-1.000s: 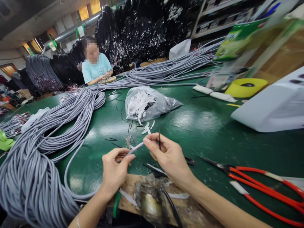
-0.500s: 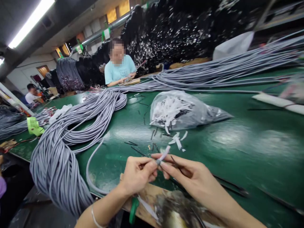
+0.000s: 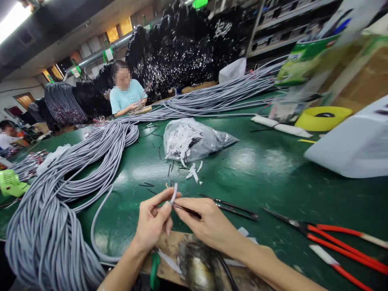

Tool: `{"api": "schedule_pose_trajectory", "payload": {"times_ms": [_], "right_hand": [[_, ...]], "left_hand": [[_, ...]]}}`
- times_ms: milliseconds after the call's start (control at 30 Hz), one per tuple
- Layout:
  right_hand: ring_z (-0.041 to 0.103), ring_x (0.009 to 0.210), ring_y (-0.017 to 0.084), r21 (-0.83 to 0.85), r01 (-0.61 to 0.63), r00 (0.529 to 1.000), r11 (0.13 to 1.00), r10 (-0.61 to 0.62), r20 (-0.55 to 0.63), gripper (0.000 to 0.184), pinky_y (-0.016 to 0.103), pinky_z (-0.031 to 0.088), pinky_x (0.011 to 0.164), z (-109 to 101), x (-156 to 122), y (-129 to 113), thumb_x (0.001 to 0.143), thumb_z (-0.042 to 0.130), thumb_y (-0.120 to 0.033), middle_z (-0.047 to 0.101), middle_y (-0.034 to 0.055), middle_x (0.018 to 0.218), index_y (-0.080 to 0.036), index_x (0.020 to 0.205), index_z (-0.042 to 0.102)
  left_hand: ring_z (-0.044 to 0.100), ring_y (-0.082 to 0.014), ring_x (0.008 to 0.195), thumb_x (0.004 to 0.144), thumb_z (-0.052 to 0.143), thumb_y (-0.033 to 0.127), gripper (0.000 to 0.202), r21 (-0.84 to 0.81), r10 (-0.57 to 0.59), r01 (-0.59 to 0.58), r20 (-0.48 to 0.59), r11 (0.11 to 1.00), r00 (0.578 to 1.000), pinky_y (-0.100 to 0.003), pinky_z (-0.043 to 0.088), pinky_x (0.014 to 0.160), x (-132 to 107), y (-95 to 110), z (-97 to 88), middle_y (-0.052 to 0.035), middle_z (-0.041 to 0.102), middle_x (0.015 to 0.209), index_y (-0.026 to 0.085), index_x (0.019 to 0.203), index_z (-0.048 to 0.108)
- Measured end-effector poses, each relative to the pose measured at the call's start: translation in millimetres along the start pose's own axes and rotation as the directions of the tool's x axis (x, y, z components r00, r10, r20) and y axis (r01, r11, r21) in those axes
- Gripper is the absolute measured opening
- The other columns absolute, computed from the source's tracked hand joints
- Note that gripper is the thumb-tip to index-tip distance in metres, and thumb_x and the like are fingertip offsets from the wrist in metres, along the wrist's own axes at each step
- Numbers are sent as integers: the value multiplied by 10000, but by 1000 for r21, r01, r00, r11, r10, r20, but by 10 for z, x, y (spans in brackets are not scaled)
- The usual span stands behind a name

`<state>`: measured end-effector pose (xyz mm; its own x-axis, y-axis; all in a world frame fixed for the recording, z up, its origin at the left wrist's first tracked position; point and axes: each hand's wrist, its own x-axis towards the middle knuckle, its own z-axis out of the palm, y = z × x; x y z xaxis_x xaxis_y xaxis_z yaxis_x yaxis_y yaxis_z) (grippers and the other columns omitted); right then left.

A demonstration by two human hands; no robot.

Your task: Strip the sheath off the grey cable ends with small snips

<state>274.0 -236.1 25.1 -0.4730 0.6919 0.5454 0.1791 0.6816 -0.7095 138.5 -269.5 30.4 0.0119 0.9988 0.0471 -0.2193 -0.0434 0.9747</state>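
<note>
Across the green desk [image 3: 248,186] backed by hanging black bundles [image 3: 184,56], I watch a clear bag [image 3: 216,141] of white and black scraps [image 3: 182,139], grey coils [image 3: 54,214] to its left, a co-worker [image 3: 129,97] beyond, and, on its near side, a cable end [image 3: 175,192] clamped in the left hand [image 3: 153,221]'s fingers, the right hand [image 3: 209,222]'s pinching a thin dark strip [image 3: 189,211].

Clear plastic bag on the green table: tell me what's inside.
White strips and some dark pieces show in the bag; whatever lies deeper is covered by them.
</note>
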Motion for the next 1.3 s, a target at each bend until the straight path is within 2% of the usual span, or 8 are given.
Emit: {"api": "schedule_pose_trajectory", "payload": {"times_ms": [333,467,600,733,833,967,1100,1300], "right_hand": [[509,410,111,-28,96,991,995,-92,102,277,210,380,417,11,-70,-6,786,425,-155,553,-19,478,-211,566,583],[589,505,147,-121,-92,980,988,68,-189,139,230,462,475,-121,-89,83,813,519,-296,678,15,707,-254,850,646],[622,568,175,-54,-111,983,992,102,-154,218,246,496,536,-175,-30,143,819,502,-389,690,22,706,-252,740,651],[535,441,132,0,-168,986,986,168,0,396,209,423,413,-144,13,157,850,456,-435,568,-7,495,-200,549,562],[412,382,91,-63,-66,994,996,60,-90,419,196,340,378,-114,-5,91,872,445,-388,443,-35,435,-189,506,487],[360,393,70,-64,100,990,993,-106,-98,400,195,297,400,-89,-20,-15,888,441,-311,396,-47,451,-180,510,466],[301,418,77,33,-186,981,982,188,-52,464,211,260,396,-109,29,16,859,447,-409,324,-49,442,-188,462,354],[400,504,101,362,-364,927,858,371,55,410,223,345,474,-170,72,53,828,416,-506,442,-20,562,-166,624,515]], "left_hand": [[249,38,312,588,778,385,334,-268,-37,-14,-184,963,982,-148,121,317,82,101,-104,15,589,623,194,860,744],[299,-21,387,713,653,408,345,109,-52,60,-72,992,996,-178,203,384,26,53,-90,28,477,511,114,866,746],[396,-90,489,795,525,275,292,572,119,-135,65,809,991,-225,284,470,-60,16,-29,-24,549,538,96,810,755],[491,-126,512,790,542,272,274,574,265,-311,166,757,950,-239,366,508,-69,32,-23,-70,626,579,96,772,752],[532,-139,551,800,543,240,238,619,330,-310,86,722,940,-238,398,524,-61,37,-22,-77,649,628,114,781,744],[562,-149,614,806,483,124,259,807,328,-311,155,501,932,-241,419,562,-84,3,4,-57,643,683,181,825,735],[571,-152,626,819,480,131,248,777,361,-439,291,452,886,-244,439,579,-104,-21,40,-73,655,703,162,772,721],[499,-121,540,845,493,205,242,714,301,-308,141,629,943,-213,357,488,-86,33,33,-43,596,626,144,758,711]]}}
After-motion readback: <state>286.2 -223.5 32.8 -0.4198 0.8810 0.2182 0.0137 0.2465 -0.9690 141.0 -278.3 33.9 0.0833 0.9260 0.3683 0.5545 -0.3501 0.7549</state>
